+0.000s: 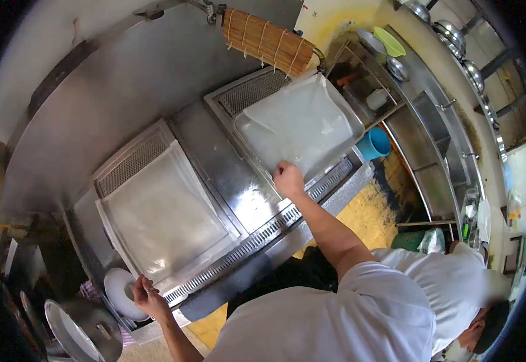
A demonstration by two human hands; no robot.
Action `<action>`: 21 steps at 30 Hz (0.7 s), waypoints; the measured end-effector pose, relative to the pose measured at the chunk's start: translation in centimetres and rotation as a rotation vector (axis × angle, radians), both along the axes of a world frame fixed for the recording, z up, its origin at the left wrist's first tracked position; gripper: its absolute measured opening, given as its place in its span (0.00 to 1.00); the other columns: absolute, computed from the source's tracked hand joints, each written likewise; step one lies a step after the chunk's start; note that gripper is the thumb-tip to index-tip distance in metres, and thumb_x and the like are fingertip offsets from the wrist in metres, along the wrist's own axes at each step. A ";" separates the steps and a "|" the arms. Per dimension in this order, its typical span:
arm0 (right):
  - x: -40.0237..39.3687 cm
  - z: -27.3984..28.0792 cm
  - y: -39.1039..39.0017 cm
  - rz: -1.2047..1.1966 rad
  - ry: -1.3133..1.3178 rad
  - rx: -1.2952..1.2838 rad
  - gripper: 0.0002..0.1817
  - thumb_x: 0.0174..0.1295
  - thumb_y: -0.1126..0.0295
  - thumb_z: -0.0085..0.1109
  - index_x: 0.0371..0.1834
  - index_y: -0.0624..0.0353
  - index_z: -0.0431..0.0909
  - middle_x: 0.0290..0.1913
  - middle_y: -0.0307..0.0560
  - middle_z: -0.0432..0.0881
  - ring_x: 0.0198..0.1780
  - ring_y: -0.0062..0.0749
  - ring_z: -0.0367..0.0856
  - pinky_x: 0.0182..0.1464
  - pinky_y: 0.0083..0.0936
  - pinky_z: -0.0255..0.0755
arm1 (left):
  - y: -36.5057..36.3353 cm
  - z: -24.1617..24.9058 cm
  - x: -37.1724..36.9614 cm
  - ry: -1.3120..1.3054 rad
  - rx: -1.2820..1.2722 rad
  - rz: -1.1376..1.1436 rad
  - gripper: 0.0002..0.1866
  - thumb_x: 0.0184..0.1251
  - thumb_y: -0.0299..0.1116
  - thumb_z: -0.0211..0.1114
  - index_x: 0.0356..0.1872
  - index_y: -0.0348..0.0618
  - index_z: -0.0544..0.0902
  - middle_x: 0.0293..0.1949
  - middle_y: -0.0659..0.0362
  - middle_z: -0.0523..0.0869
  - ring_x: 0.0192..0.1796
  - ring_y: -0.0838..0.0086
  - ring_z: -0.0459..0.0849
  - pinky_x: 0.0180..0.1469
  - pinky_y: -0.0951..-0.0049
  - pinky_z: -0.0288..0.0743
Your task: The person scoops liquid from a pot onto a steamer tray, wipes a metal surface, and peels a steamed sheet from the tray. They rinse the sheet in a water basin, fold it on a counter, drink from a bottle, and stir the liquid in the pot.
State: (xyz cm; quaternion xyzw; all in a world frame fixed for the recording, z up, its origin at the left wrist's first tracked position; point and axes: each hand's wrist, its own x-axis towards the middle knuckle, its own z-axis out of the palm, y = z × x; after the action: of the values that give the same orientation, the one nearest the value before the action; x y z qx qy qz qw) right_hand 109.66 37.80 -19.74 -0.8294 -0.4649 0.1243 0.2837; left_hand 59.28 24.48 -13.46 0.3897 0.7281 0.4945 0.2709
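The left hand (145, 295) is curled at the edge of a white plate (117, 295), its grip unclear. On the bench (256, 199), 1 pale sheet (160, 211) is spread; the right hand (288, 180) is curled, grip likewise unclear, beside a sheet-lined tray (358, 124).

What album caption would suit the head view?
Kitchen moment: left hand near a white dish, right hand at a tray.

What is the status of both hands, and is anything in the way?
Left hand at round white dish, grip unclear. Right hand at near edge of rectangular metal tray bearing white sheet. No obstruction seen; white-shirted co-worker nearby.
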 end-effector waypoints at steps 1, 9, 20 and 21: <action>0.0 0.1 0.0 0.015 -0.014 -0.006 0.09 0.59 0.70 0.59 0.36 0.61 0.86 0.37 0.64 0.86 0.42 0.63 0.86 0.45 0.48 0.80 | -0.4 -0.1 0.2 -0.005 0.008 -0.002 0.14 0.78 0.35 0.63 0.51 0.33 0.86 0.33 0.62 0.83 0.31 0.82 0.77 0.28 0.80 0.67; 0.2 -0.4 -0.4 0.030 0.078 0.045 0.10 0.60 0.68 0.59 0.40 0.59 0.87 0.39 0.63 0.87 0.42 0.62 0.86 0.45 0.47 0.80 | -3.0 -1.5 0.8 -0.005 0.011 0.037 0.15 0.76 0.36 0.67 0.52 0.32 0.86 0.34 0.61 0.86 0.31 0.83 0.78 0.29 0.81 0.66; 1.1 -1.5 -0.1 0.068 0.148 0.070 0.10 0.60 0.71 0.62 0.42 0.60 0.87 0.37 0.58 0.89 0.39 0.54 0.88 0.45 0.41 0.81 | -3.1 1.0 2.1 -0.038 0.007 0.157 0.15 0.76 0.38 0.67 0.49 0.34 0.87 0.33 0.60 0.86 0.30 0.83 0.77 0.29 0.80 0.68; 1.0 -1.6 -0.1 0.068 0.159 0.086 0.10 0.60 0.71 0.62 0.42 0.61 0.87 0.36 0.58 0.88 0.39 0.54 0.88 0.45 0.41 0.81 | -3.1 0.9 2.0 -0.041 0.009 0.160 0.14 0.76 0.37 0.67 0.49 0.34 0.87 0.33 0.60 0.86 0.30 0.83 0.77 0.29 0.80 0.68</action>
State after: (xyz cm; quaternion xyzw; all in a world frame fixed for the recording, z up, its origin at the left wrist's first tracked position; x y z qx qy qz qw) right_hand 110.67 37.66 -21.35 -0.7877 -0.4738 0.1792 0.3506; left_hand 61.27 21.42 -12.56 0.3213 0.7490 0.5256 0.2438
